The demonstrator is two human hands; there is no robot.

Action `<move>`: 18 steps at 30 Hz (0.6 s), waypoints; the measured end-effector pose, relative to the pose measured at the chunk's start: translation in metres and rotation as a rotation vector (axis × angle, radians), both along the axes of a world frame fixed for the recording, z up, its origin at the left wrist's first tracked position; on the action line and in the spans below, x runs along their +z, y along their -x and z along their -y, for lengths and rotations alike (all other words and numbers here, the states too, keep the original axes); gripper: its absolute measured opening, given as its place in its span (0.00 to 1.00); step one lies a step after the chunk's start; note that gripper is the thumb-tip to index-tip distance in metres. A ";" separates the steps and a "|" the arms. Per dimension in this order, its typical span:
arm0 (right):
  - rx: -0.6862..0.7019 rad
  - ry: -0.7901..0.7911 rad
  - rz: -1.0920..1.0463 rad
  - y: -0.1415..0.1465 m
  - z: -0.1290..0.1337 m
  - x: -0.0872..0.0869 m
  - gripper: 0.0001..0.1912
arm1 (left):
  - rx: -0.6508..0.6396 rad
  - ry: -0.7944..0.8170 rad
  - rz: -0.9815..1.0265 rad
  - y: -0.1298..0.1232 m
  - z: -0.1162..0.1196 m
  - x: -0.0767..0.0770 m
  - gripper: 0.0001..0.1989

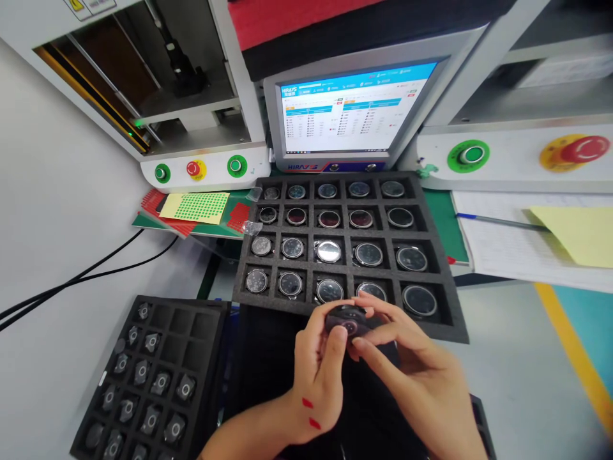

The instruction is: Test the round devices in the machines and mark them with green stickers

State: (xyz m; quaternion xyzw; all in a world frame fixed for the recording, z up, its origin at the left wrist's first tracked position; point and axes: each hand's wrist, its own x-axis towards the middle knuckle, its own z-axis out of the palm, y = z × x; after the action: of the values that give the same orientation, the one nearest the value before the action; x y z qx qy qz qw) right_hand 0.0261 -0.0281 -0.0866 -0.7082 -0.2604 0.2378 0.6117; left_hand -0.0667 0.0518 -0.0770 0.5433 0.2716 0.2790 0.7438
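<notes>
A dark, round watch-like part (348,321) is held up just in front of a grey foam tray (457,306). My left hand (322,364) grips it from the left, its thumb pressed on the lower face. From the right, my right hand (407,358) has its fingertips at the part's edge, thumb and forefinger close together. Two small red marks show on my left wrist. Round watch faces (328,252) sit in the tray's compartments, and the hands overlap its front edge.
A second foam tray (191,348) at lower left holds several dark parts. Behind are a monitor (354,115) and machines with green buttons (473,154) and red buttons (585,149). Sticker sheets (196,207) lie left; a pen (502,222) and papers (498,249) lie right.
</notes>
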 end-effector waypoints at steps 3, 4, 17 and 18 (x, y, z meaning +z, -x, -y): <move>-0.144 -0.016 -0.007 0.000 -0.001 -0.001 0.11 | -0.001 -0.048 -0.011 0.002 -0.001 0.000 0.14; -0.143 -0.045 -0.024 0.000 -0.002 0.000 0.12 | -0.004 -0.082 -0.016 0.002 -0.001 0.000 0.15; -0.464 0.157 0.006 -0.161 0.033 -0.019 0.17 | -0.065 -0.232 -0.402 0.016 -0.033 0.001 0.23; -0.505 0.215 0.031 -0.187 0.037 -0.023 0.16 | -0.021 -0.231 -0.430 0.020 -0.036 0.001 0.22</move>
State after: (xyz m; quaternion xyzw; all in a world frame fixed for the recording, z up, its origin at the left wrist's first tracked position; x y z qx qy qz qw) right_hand 0.2126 -0.0653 -0.1097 -0.8150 -0.0581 0.0930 0.5690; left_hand -0.0868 0.0883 -0.0758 0.6746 0.3843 0.1785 0.6045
